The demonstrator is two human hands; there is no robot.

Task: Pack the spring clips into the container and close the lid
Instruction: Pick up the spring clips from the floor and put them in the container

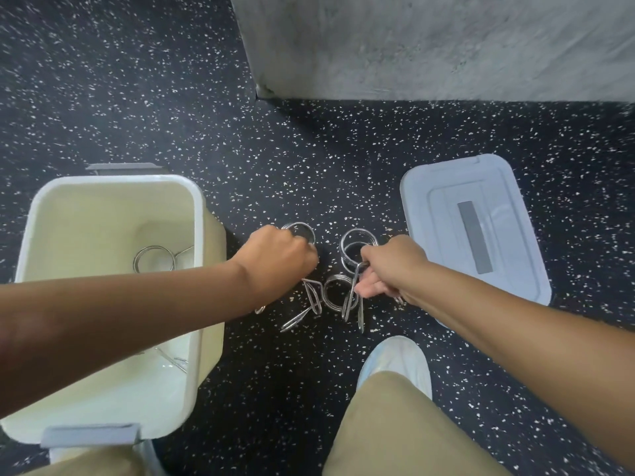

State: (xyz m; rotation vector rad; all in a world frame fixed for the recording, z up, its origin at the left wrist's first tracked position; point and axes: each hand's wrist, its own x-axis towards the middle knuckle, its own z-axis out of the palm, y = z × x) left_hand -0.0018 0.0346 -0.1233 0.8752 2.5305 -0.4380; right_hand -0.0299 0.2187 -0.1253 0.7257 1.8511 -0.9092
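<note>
Down on speckled black floor [281, 159], between open container [197, 235] at left and lid [436, 201] lying flat at right: loose pile of metal spring clips [338, 297]. Left hand [278, 259] curled shut over one clip [302, 231], its ring poking out past the knuckles. Right hand [391, 269] clamped on the handles of another clip [357, 243], ring sticking up toward the wall [429, 46]. Inside the cream container, at least one clip [154, 261] already lying on the bottom, more wire partly hidden under the forearm. Grey latches at both ends of the container. Grey strip [474, 238] across the lid's top; no readable writing or brand anywhere. Pale shoe [395, 359] and tan trouser leg near the pile.
</note>
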